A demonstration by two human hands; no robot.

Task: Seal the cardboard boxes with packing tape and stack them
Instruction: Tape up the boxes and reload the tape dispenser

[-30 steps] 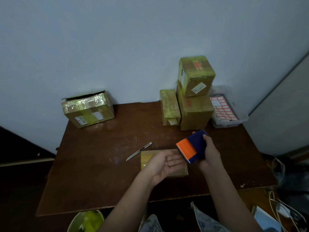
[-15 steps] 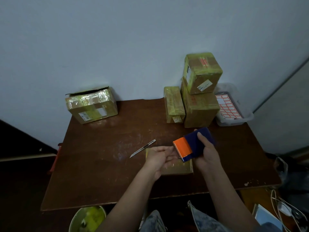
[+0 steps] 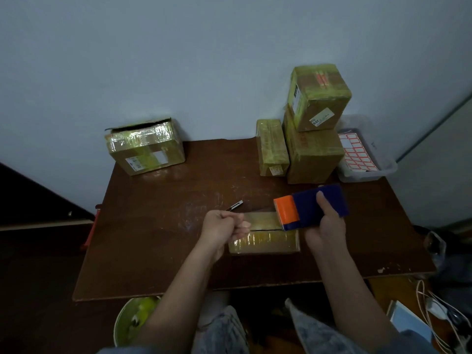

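Note:
A small flat cardboard box (image 3: 265,241) lies near the front middle of the brown table (image 3: 158,241). My right hand (image 3: 324,226) grips a blue and orange tape dispenser (image 3: 306,208) just above the box's right end. A strip of clear tape (image 3: 259,219) stretches left from the dispenser over the box top. My left hand (image 3: 222,228) pinches the free end of that strip at the box's left end. Two taped boxes (image 3: 314,123) stand stacked at the back right, a slim taped box (image 3: 272,146) upright beside them.
A larger taped box (image 3: 145,146) with a raised flap sits at the back left. A utility knife (image 3: 233,206) lies just behind my left hand. A clear tray with red label sheets (image 3: 362,154) is at the far right. A green bin (image 3: 135,320) stands below the table's front edge.
My left hand went from lying flat and open on the box to pinching the tape end and pulling it left. The dispenser shifted slightly right, leaving a strip over the box.

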